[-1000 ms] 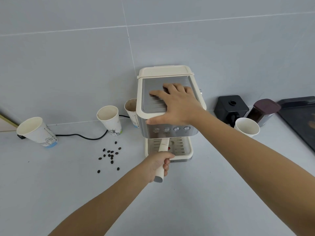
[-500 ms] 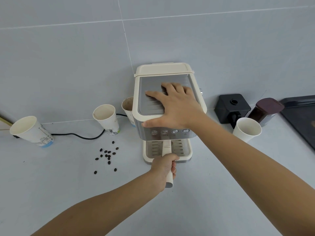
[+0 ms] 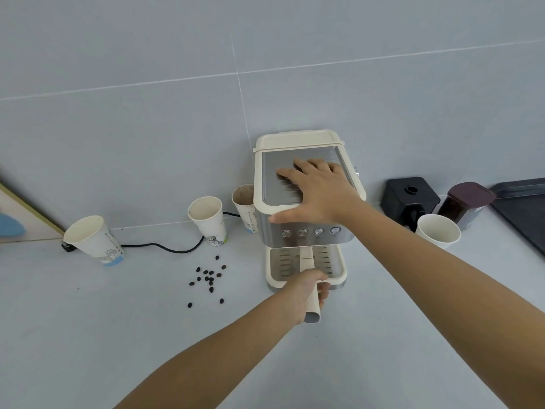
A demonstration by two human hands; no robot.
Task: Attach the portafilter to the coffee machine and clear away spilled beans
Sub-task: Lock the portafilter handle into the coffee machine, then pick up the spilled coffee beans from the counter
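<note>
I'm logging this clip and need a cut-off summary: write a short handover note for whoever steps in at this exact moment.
Left hand: closed around the portafilter handle, which points toward the person over the drip tray.
Right hand: flat and open on top of the coffee machine, bracing it.
Portafilter head is hidden under the machine front; whether it is locked cannot be seen.
Spilled beans: scattered on the counter left of the machine, untouched.
Done: portafilter brought to the machine.
Left: confirm it is seated, then clear the beans.
</note>
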